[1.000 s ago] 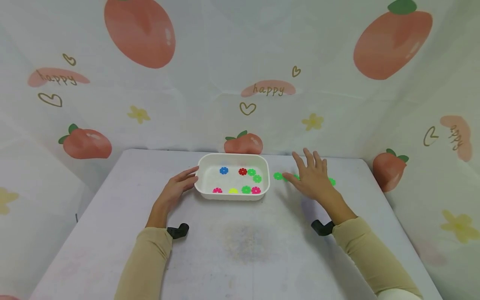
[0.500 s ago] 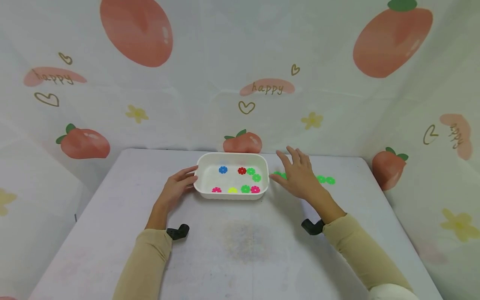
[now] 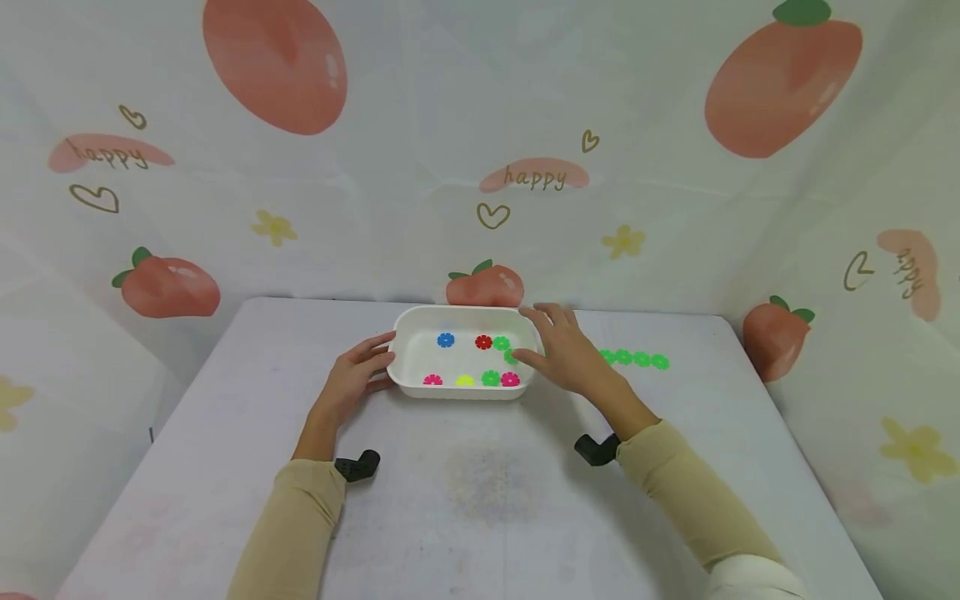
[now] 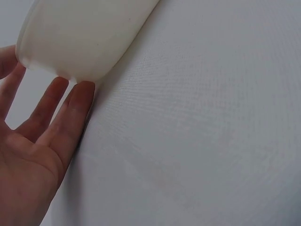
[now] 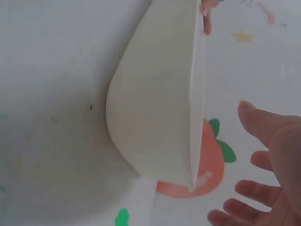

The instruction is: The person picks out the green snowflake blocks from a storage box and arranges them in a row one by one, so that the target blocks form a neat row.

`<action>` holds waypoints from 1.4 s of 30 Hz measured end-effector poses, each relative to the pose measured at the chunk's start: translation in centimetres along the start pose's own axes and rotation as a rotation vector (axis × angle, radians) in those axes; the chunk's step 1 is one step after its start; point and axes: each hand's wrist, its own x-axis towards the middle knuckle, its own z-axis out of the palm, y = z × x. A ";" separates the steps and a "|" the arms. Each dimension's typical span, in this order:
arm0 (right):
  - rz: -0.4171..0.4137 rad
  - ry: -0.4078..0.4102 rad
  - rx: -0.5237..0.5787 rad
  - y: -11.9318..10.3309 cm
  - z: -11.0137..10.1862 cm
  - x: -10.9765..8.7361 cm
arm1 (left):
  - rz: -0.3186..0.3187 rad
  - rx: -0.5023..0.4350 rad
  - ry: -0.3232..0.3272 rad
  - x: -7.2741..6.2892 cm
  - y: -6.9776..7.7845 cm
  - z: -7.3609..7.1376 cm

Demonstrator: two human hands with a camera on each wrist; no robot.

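Observation:
A white oblong tray (image 3: 453,393) stands near the back of the table, holding several flat notched discs. Among these are a blue disc (image 3: 446,340), a red disc (image 3: 483,342), a yellow disc (image 3: 465,381), pink discs (image 3: 510,379) and green discs (image 3: 491,378). My left hand (image 3: 348,379) rests straight fingertips (image 4: 81,92) against the tray's left end. My right hand (image 3: 562,357) hovers at the tray's right rim, fingers spread and holding nothing. Its thumb reaches over the inside, partly covering a green disc. In the right wrist view, this hand stays apart from the tray wall (image 5: 150,94).
Right of the tray, a row of green discs (image 3: 632,358) lies on the white table (image 3: 420,517); my right hand may hide part of it. A printed cloth (image 3: 420,100) hangs behind the table and along its sides.
My right hand has moved left from above the row of green discs to the tray's right rim, uncovering the row's right part. My left hand has stayed at the tray's left end.

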 end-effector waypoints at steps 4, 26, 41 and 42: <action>-0.033 -0.017 0.050 -0.4 0.7 0.6 | -0.001 -0.001 0.001 0.0 -0.1 0.0; 0.103 -0.253 0.473 -3.0 3.4 3.9 | 0.010 -0.073 -0.014 0.4 -0.9 0.0; 0.182 -0.399 0.590 -3.3 4.6 4.7 | 0.018 -0.076 0.000 0.1 -0.8 0.2; 0.184 -0.399 0.594 -3.3 4.7 4.7 | 0.019 -0.074 0.000 0.1 -0.8 0.2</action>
